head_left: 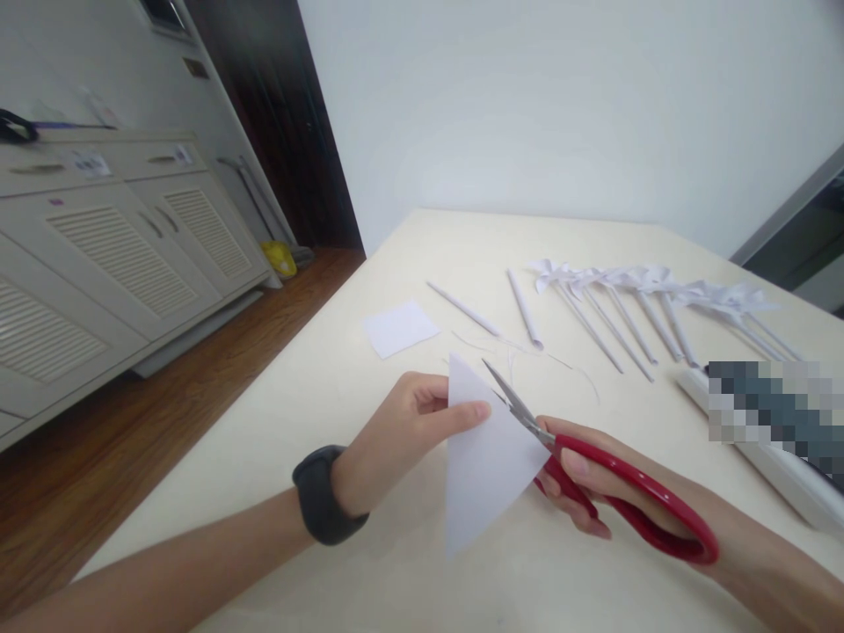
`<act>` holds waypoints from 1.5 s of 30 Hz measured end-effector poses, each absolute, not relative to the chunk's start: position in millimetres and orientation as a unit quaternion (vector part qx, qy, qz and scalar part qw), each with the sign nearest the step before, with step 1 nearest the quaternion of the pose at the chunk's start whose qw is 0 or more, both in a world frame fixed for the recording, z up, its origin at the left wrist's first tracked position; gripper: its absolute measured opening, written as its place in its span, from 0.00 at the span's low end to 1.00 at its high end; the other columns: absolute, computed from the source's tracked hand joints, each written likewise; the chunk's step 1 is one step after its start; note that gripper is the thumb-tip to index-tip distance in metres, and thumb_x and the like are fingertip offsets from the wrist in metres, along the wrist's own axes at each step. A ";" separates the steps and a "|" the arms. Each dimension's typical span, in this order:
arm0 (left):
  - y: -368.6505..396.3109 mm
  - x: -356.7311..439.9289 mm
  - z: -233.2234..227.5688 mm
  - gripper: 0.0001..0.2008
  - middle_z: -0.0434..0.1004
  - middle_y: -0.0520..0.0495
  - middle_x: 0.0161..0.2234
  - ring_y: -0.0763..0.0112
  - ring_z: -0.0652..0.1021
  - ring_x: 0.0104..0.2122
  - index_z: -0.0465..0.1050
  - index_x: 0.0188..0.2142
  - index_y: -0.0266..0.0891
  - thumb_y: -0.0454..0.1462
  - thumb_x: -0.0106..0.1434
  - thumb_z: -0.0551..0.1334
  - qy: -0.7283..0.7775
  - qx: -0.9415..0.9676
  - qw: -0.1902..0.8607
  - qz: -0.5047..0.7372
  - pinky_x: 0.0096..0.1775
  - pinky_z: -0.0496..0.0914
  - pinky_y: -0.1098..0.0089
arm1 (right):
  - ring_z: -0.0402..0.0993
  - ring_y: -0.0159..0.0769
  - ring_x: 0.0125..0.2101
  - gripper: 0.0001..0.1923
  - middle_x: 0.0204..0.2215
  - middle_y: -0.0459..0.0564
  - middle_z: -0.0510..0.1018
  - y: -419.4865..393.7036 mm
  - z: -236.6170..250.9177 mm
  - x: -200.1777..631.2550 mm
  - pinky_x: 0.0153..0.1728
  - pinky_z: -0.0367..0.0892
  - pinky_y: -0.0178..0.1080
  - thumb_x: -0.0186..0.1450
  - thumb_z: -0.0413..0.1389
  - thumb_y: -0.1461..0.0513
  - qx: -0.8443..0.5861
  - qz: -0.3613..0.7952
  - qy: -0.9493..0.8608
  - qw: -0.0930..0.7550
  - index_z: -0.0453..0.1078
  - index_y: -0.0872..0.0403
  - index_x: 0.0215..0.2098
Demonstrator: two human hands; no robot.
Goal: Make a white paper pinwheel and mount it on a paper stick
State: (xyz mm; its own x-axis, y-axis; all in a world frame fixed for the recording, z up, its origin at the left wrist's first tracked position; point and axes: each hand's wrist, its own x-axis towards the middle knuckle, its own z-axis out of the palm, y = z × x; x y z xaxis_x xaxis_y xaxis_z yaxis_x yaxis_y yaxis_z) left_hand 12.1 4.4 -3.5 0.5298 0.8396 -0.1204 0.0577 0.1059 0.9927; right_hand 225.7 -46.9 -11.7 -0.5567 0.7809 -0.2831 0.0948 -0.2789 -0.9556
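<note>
My left hand (pixel 428 413) pinches a white sheet of paper (pixel 484 466), folded to a triangle, with the thumb across its front. A pair of red-handled scissors (pixel 633 479) is gripped in my right hand (pixel 580 475). Its blades are parted and lie at the paper's upper right edge, pointing up and left. Whether they have cut into the paper I cannot tell. Beyond my hands lie a white paper square (pixel 400 329), a thin rolled paper stick (pixel 463 308) and a thicker paper tube (pixel 525 308). Thin paper strips (pixel 584 378) are scattered near the blades.
Several white paper pinwheels (pixel 650 280) on rolled sticks lie in a row at the right back of the table (pixel 290 387). A white, partly blurred object (pixel 765 457) stands at the right edge. Left of the table is a louvred cabinet (pixel 125 255).
</note>
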 end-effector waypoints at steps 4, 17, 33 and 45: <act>4.3 11.9 -3.3 0.11 0.77 0.45 0.30 0.63 0.75 0.33 0.75 0.31 0.33 0.40 0.57 0.60 0.382 0.588 0.641 0.312 0.35 0.68 0.66 | 0.58 0.29 0.25 0.12 0.26 0.45 0.62 -48.4 -11.4 228.2 0.29 0.56 0.36 0.66 0.43 0.56 -0.405 0.686 -0.557 0.235 0.60 0.55 0.32; 3.5 13.0 -5.7 0.11 0.76 0.45 0.30 0.61 0.74 0.34 0.74 0.29 0.33 0.41 0.56 0.60 0.379 0.586 0.647 0.307 0.37 0.67 0.65 | 0.57 0.28 0.23 0.12 0.25 0.44 0.61 -48.6 -15.5 225.9 0.25 0.56 0.34 0.65 0.46 0.54 -0.416 0.676 -0.555 0.248 0.59 0.54 0.32; 2.2 13.4 -4.6 0.11 0.73 0.46 0.28 0.64 0.73 0.31 0.71 0.26 0.33 0.41 0.56 0.60 0.380 0.556 0.679 0.291 0.39 0.67 0.62 | 0.54 0.26 0.19 0.15 0.18 0.40 0.60 -52.4 -11.1 222.3 0.22 0.51 0.33 0.67 0.42 0.54 -0.415 0.704 -0.527 0.234 0.55 0.54 0.27; 1.9 14.9 -6.4 0.10 0.75 0.45 0.29 0.64 0.74 0.31 0.72 0.27 0.33 0.39 0.57 0.59 0.365 0.567 0.680 0.289 0.39 0.67 0.64 | 0.56 0.26 0.18 0.17 0.18 0.41 0.61 -51.1 -15.4 220.4 0.19 0.50 0.31 0.66 0.42 0.52 -0.417 0.695 -0.539 0.230 0.55 0.54 0.26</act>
